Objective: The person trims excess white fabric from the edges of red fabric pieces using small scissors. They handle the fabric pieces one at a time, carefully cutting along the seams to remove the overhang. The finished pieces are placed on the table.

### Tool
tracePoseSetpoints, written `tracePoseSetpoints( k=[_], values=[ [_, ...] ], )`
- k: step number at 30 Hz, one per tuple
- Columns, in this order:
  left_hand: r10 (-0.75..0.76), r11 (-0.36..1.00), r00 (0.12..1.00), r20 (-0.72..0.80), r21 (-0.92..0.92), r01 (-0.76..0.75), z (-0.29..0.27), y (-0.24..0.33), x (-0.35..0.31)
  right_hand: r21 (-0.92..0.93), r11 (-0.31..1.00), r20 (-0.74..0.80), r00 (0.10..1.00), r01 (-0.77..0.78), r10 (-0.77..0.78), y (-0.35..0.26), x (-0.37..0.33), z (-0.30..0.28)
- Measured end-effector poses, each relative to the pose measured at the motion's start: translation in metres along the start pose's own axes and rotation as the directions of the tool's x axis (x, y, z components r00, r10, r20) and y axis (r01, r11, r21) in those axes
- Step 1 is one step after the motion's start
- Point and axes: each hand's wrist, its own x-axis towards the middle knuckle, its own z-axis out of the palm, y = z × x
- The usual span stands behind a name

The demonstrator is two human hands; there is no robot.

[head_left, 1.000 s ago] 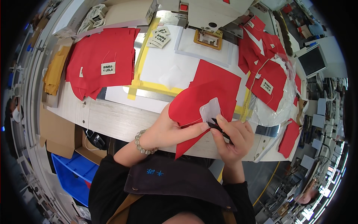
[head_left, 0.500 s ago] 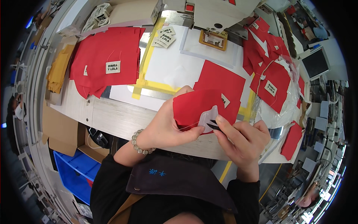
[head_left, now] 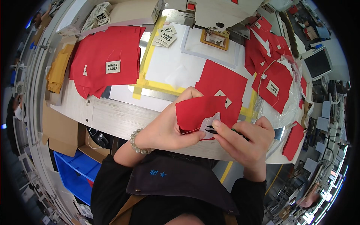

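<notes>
At my far left, one narrow cardboard tray holds a stack of yellow pieces, too closely layered to count, and below the worktop sit one brown carton and one blue crate. Next comes one pile of red fabric on the worktop, with two cream labels showing on it, one whole and one partly covered. Behind that pile, one white carton holds a heap of labels that I cannot count. On the white sheet edged with yellow tape lie at least three overlapping loose labels. My left hand, with one beaded bracelet at the wrist, grips a piece of red fabric in front of me, its pale backing turned up. Just behind it lies more red fabric, and two labels show at its near part. One sewing machine stands beyond, with one orange frame under its head. My right hand pinches one black two-tipped tool, its tips at the backing; my hands are near each other, not clasped. Farther right are one tied red bundle with a whole label on top, one smaller red stack and one dark monitor.
</notes>
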Motion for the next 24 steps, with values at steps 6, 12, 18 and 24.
tracePoseSetpoints(
  k=[6,12,18,24],
  values=[
    [-0.021,0.995,0.998,0.059,-0.096,0.027,-0.002,-0.008,0.001,0.039,0.999,-0.015,1.000,0.020,-0.020,0.004,-0.004,0.004],
    [-0.008,0.989,0.996,0.089,-0.145,0.021,-0.002,-0.009,0.004,0.000,0.995,-0.024,0.995,0.096,-0.096,0.008,-0.012,0.006],
    [-0.146,0.942,0.989,0.035,-0.299,0.150,0.004,-0.006,0.004,0.602,0.750,-0.156,0.881,-0.274,0.447,0.023,-0.019,0.032],
    [-0.099,0.977,0.995,0.030,-0.186,0.103,0.001,-0.012,0.003,0.863,0.023,0.398,0.707,-0.505,0.585,0.030,-0.021,0.046]
  ],
)
